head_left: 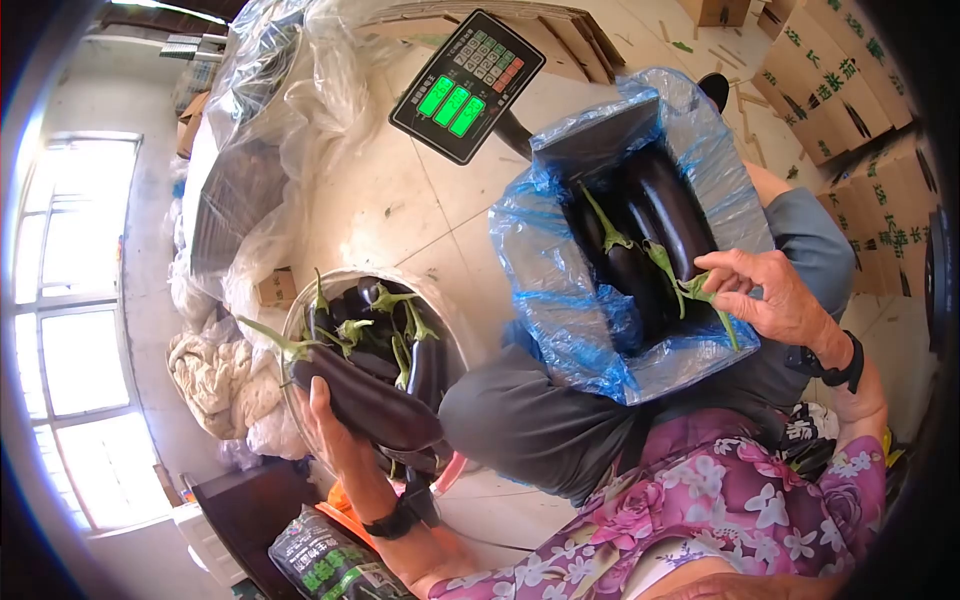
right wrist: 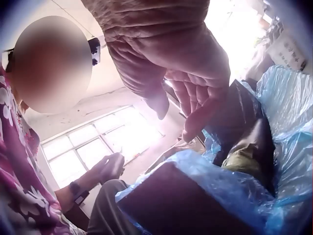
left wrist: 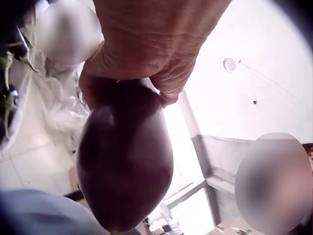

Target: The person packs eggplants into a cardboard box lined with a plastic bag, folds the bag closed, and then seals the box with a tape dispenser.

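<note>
My left hand [head_left: 338, 430] grips a large dark purple eggplant [head_left: 375, 405] by its side, over a white bucket [head_left: 455, 335] of eggplants with green stems. In the left wrist view this eggplant [left wrist: 127, 161] hangs from between thumb and fingers, blossom end toward the camera. On the other side, a box lined with blue plastic [head_left: 540, 300] holds several glossy eggplants [head_left: 665, 205]. Right over their green stems is my right hand [head_left: 765, 290], its fingers loosely bent. The right wrist view shows a gap between that hand's thumb and fingers, with nothing held there.
A scale display [head_left: 467, 85] with lit green digits stands beyond the box. Printed cartons [head_left: 835, 85] are stacked at the right. Clear plastic sheeting [head_left: 320, 100] covers things at the far left. A printed dark bag [head_left: 335, 560] lies near my left forearm.
</note>
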